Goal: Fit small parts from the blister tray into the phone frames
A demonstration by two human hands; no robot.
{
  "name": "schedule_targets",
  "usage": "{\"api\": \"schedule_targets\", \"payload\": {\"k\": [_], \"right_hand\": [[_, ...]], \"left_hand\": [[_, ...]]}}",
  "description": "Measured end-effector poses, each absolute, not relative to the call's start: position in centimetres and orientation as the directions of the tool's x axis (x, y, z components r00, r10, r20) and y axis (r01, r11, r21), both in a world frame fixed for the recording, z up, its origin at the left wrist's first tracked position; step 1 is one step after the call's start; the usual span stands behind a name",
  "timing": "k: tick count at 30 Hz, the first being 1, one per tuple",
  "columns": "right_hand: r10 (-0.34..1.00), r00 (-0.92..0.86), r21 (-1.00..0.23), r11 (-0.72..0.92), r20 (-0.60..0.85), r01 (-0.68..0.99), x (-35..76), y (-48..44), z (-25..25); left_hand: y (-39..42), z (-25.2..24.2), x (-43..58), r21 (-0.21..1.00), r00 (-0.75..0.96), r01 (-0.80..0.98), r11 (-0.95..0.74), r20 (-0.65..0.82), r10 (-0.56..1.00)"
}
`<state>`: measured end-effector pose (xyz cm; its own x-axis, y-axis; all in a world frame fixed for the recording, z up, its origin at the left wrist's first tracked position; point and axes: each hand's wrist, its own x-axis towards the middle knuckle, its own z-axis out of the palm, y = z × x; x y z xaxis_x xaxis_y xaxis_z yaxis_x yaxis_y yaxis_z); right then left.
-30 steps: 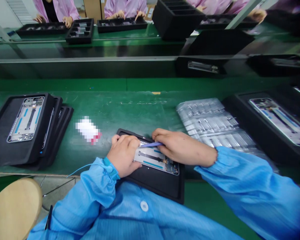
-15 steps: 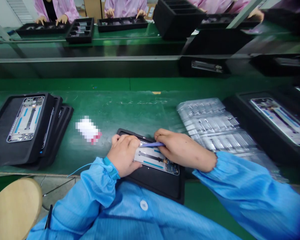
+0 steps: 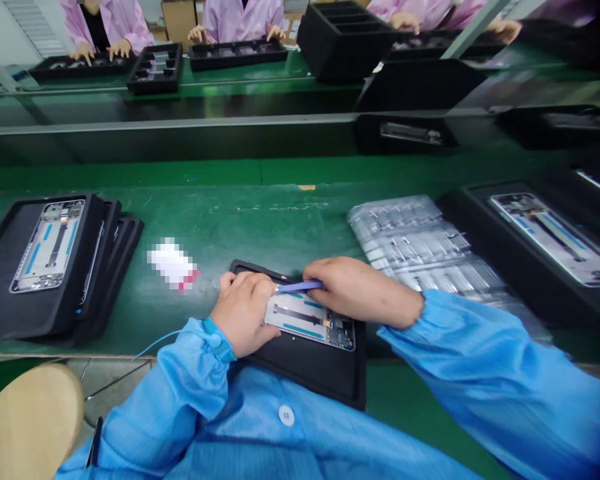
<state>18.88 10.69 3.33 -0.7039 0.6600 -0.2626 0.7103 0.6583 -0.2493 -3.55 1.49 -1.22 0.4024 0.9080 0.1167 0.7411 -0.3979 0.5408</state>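
Note:
An opened phone body (image 3: 295, 319) lies in a black foam tray (image 3: 315, 373) near the table's front edge, its circuit board at the right end and blue strips along its sides. My left hand (image 3: 245, 310) is closed over the phone's left end, the thumb along the near edge and the fingers across the far corner. My right hand (image 3: 360, 290) pinches a slim purple stick-like tool (image 3: 300, 287). The tool lies nearly level over the phone's far edge, its tip beside my left fingers. What the tip touches is hidden.
Stacked black trays (image 3: 80, 313) with an opened phone stand at left. On the right are clear plastic trays (image 3: 410, 233) and another black tray (image 3: 480, 213) holding a phone. A blurred white-and-red item (image 3: 170, 261) lies left of centre. Co-workers' hands (image 3: 100, 52) show beyond the divider.
The whole view has shifted slightly. Both hands keep nearly the same hold on the phone and the purple tool, with the tool still along the far edge.

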Motion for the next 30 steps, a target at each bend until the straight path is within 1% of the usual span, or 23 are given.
{"api": "schedule_targets", "payload": {"k": [3, 5, 8, 10, 12, 13, 15, 16, 17, 19, 23, 26, 30], "right_hand": [[0.643, -0.664, -0.158, 0.662, -0.383, 0.732, 17.1, 11.6, 4.2], [0.630, -0.643, -0.130, 0.663, -0.436, 0.737, 16.2, 12.1, 4.4], [0.637, -0.644, -0.146, 0.654, -0.423, 0.742, 16.1, 12.3, 4.4], [0.675, -0.660, -0.229, 0.621, -0.330, 0.750, 17.4, 11.9, 4.3], [0.783, -0.604, -0.380, 0.519, -0.149, 0.766, 19.4, 10.7, 4.0], [0.843, -0.537, -0.485, 0.455, -0.035, 0.747, 20.5, 9.9, 3.8], [0.924, -0.339, -0.687, 0.362, 0.177, 0.630, 22.2, 7.8, 3.2], [0.934, -0.248, -0.748, 0.355, 0.257, 0.561, 22.8, 6.7, 2.8], [0.929, -0.191, -0.778, 0.369, 0.316, 0.508, 23.1, 5.6, 2.4], [0.914, -0.177, -0.772, 0.404, 0.366, 0.491, 23.1, 3.9, 1.4], [0.916, -0.269, -0.696, 0.401, 0.297, 0.596, 22.0, 3.0, 0.1], [0.929, -0.227, -0.667, 0.368, 0.292, 0.648, 21.7, 3.3, -0.4], [0.932, -0.214, -0.655, 0.359, 0.293, 0.665, 21.8, 3.4, -0.6]], "left_hand": [[1.5, -1.3, -3.5, 0.539, 0.399, 0.745, -0.394, 0.114, 0.910], [1.4, -1.3, -3.5, 0.536, 0.394, 0.748, -0.392, 0.116, 0.912], [1.4, -1.3, -3.4, 0.534, 0.389, 0.749, -0.392, 0.125, 0.913], [1.4, -1.3, -3.4, 0.536, 0.387, 0.747, -0.393, 0.130, 0.913], [1.4, -1.3, -3.4, 0.540, 0.388, 0.743, -0.396, 0.134, 0.912], [1.4, -1.3, -3.4, 0.543, 0.392, 0.739, -0.399, 0.135, 0.910], [1.4, -1.3, -3.4, 0.547, 0.397, 0.733, -0.404, 0.138, 0.907], [1.4, -1.3, -3.4, 0.550, 0.398, 0.731, -0.405, 0.139, 0.907], [1.4, -1.3, -3.4, 0.552, 0.397, 0.729, -0.405, 0.141, 0.907], [1.4, -1.3, -3.4, 0.555, 0.390, 0.729, -0.401, 0.144, 0.909], [1.4, -1.4, -3.4, 0.550, 0.380, 0.736, -0.394, 0.146, 0.913], [1.4, -1.4, -3.5, 0.545, 0.382, 0.740, -0.393, 0.141, 0.913], [1.3, -1.4, -3.5, 0.546, 0.378, 0.743, -0.387, 0.135, 0.916]]}}
